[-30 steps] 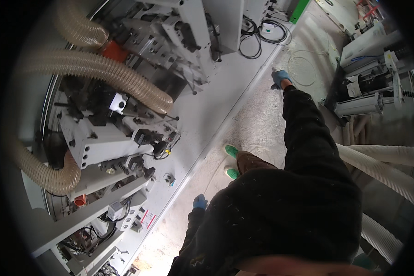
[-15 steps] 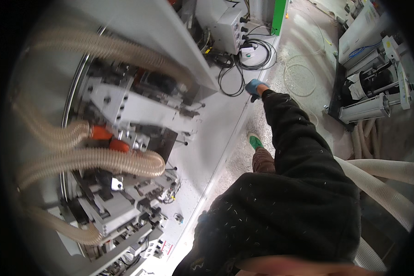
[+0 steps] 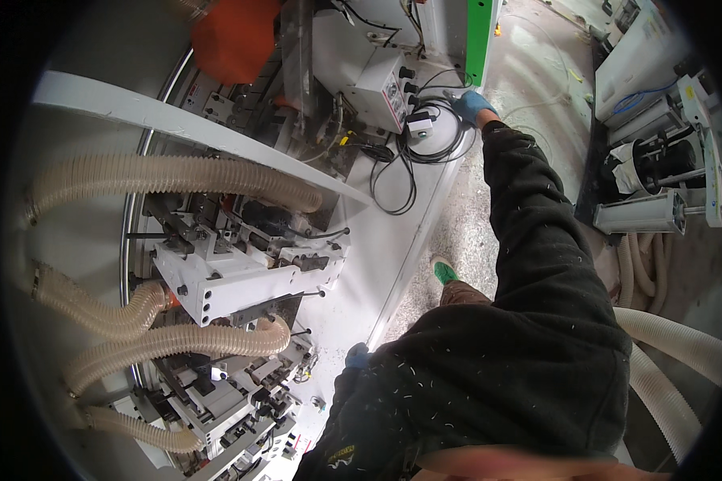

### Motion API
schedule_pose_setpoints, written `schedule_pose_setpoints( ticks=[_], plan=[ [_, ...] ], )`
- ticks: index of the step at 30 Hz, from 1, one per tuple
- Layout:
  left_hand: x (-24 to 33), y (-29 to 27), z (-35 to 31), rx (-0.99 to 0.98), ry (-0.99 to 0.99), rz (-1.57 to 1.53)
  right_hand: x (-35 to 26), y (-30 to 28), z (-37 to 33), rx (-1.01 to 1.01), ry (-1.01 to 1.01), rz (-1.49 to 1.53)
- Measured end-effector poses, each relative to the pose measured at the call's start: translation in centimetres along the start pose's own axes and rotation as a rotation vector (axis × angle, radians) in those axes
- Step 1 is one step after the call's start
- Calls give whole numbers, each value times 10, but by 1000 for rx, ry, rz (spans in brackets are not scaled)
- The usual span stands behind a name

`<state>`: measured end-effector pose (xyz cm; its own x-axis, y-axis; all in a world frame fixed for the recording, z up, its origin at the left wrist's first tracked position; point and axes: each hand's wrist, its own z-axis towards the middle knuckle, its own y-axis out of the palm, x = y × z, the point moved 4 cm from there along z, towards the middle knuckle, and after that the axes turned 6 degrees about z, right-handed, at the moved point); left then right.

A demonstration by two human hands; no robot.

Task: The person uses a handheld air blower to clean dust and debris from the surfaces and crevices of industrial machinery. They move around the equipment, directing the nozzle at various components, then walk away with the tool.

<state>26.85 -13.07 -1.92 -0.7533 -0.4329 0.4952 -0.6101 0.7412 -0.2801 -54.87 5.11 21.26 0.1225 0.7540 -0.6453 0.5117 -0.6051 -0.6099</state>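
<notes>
My right arm, in a dark sleeve, stretches far forward over the edge of the machine's white base (image 3: pixel 345 260). At its end, my right hand (image 3: pixel 475 107) in a blue glove is beside a coil of black cable (image 3: pixel 460 138). Its fingers look drawn together toward a small greyish bit that I cannot make out. Close to the cable are a small white box (image 3: pixel 419 125) and a grey control box with black knobs (image 3: pixel 383 90). Only a little of my left hand (image 3: pixel 358 356), also blue-gloved, shows past my body, near the base's edge; its fingers are hidden.
Ribbed beige hoses (image 3: pixel 168 175) run over metal machine units (image 3: pixel 233 280) on the left. A white panel edge (image 3: pixel 192 132) crosses above them. A green post (image 3: pixel 477 44) stands ahead. On the right are machinery with cylinders (image 3: pixel 642 210) and pale hoses (image 3: pixel 674 341).
My right hand has moved forward from the base's edge to beside the cable coil. My view has shifted, and my left glove now shows. The white panel on the left appears at another angle.
</notes>
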Motion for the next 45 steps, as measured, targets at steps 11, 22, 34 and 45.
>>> schedule_pose_setpoints(
  ticks=[11,22,34,45],
  plan=[
    [13,11,-14,45,-3,4,1,-1,25,-62,-58,-39],
    [76,42,-56,117,-107,58,49,253,-69,-1099,-503,-647],
    [44,48,-68,133,-84,-47,62,237,-132,-544,87,-304],
    [-64,6,-83,175,-2,-173,-9,343,-256,-1037,-292,-600]
  ],
)
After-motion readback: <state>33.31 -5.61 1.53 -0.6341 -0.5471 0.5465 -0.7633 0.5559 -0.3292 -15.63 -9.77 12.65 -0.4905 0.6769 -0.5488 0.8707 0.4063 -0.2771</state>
